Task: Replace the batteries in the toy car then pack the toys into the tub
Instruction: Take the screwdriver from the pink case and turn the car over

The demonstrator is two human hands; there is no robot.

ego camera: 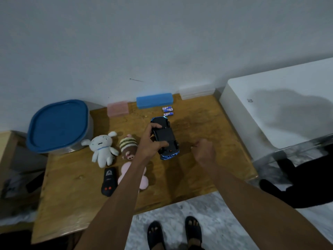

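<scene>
On wooden table (189,177), left hand (153,139) around upturned toy car (164,139), right hand (204,150) fisted.

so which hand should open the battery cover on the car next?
Right, probably. The left hand already grips the upturned car, steadying it. The right hand is closed beside it, apparently pinching a small tool, though that is too small to confirm.
</scene>
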